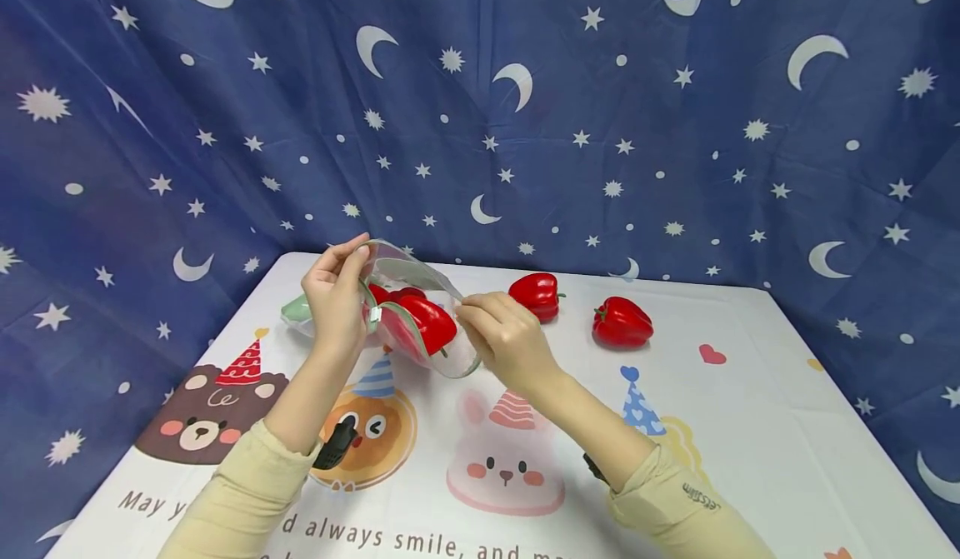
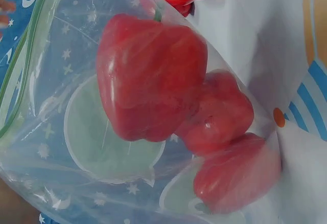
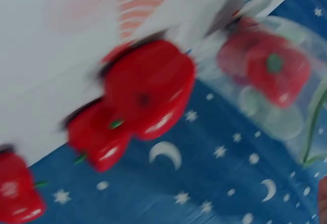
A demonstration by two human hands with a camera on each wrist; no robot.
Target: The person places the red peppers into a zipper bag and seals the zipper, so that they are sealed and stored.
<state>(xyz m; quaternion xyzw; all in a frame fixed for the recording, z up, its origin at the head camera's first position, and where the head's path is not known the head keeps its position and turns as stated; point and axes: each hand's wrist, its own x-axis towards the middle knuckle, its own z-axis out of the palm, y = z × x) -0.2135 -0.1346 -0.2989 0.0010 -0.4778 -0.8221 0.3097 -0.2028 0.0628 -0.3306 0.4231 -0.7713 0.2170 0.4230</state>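
Note:
A clear plastic zip bag (image 1: 408,272) with a green-edged opening and a white slider (image 1: 375,315) is held up over the table's left half. My left hand (image 1: 336,296) pinches its rim on the left between thumb and fingers. On the other side, my right hand (image 1: 510,338) pinches the rim of the opening, fingers bent. A red bell pepper (image 1: 431,323) shows at the mouth. Through the film in the left wrist view I see three red peppers, the largest bell pepper (image 2: 153,81) uppermost. Light green leaf-like shapes mark the film.
Right of the bag lie loose red bell peppers: one pepper (image 1: 536,296) just behind my right hand, another pepper (image 1: 623,323) farther right. The right wrist view shows three outside the bag. A white cartoon-print cloth (image 1: 750,426) covers the table; a blue starry curtain (image 1: 570,151) hangs behind.

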